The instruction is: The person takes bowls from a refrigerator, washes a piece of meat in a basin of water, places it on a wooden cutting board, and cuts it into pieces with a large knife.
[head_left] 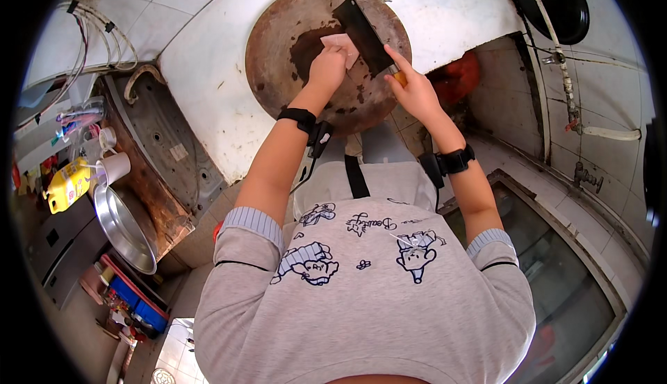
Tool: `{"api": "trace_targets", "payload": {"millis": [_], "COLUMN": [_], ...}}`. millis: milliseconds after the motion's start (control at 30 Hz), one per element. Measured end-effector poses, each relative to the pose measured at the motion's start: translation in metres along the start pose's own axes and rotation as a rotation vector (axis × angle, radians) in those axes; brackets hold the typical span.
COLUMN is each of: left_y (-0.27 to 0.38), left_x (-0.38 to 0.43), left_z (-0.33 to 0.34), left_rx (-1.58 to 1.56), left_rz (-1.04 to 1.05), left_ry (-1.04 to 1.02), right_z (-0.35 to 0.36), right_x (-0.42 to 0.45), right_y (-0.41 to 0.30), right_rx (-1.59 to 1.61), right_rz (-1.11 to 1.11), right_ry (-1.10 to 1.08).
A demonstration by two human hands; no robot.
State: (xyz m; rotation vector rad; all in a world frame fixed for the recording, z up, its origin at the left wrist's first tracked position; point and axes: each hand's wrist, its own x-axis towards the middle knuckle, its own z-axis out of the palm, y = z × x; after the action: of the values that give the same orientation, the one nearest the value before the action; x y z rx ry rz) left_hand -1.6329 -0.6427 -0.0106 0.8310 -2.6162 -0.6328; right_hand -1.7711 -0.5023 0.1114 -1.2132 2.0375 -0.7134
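Observation:
A round, worn chopping board (276,79) lies before me on a white counter. On it, just right of the middle, is a flat pale pink piece (353,52), perhaps meat or a cloth. My left hand (331,66) is closed on its near left part, fingertips pinching it. In my right hand (411,84) I grip the wooden handle of a cleaver (365,35). Its broad dark blade slants up and left over the board, close beside the pink piece's right edge. Whether blade and piece touch, I cannot tell.
The white counter (208,97) surrounds the board. A red item (458,76), partly hidden, is below its right edge. Farther left are a metal basin (122,227), a white mug (113,167) and a yellow bottle (68,186). Pipes with a valve (589,176) run along the right wall.

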Motion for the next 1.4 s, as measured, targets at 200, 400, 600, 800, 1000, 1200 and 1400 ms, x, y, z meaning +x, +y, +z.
{"api": "trace_targets", "payload": {"millis": [200, 400, 600, 800, 1000, 1200, 1400], "left_y": [0.003, 0.009, 0.012, 0.014, 0.012, 0.008, 0.010], "left_x": [0.001, 0.005, 0.008, 0.010, 0.012, 0.015, 0.019], "left_z": [-0.002, -0.005, -0.006, -0.005, -0.001, 0.002, 0.000], "left_rx": [0.027, 0.053, 0.070, 0.065, 0.119, 0.113, 0.134], "left_rz": [-0.006, -0.053, -0.098, -0.082, -0.096, -0.068, -0.077], "left_ry": [-0.018, -0.107, -0.116, -0.146, -0.197, -0.185, -0.230], "right_z": [0.004, -0.003, -0.006, 0.009, 0.012, 0.013, 0.000], "right_x": [0.002, -0.003, -0.017, -0.016, 0.005, 0.019, -0.009], "right_y": [0.002, -0.010, -0.018, -0.015, -0.016, -0.014, -0.016], "right_rx": [-0.056, -0.134, -0.264, -0.327, -0.299, -0.248, -0.235], "right_rz": [-0.015, 0.014, 0.032, 0.021, -0.050, -0.054, 0.041], "right_ry": [0.007, -0.040, -0.064, -0.025, -0.038, -0.041, -0.110]}}
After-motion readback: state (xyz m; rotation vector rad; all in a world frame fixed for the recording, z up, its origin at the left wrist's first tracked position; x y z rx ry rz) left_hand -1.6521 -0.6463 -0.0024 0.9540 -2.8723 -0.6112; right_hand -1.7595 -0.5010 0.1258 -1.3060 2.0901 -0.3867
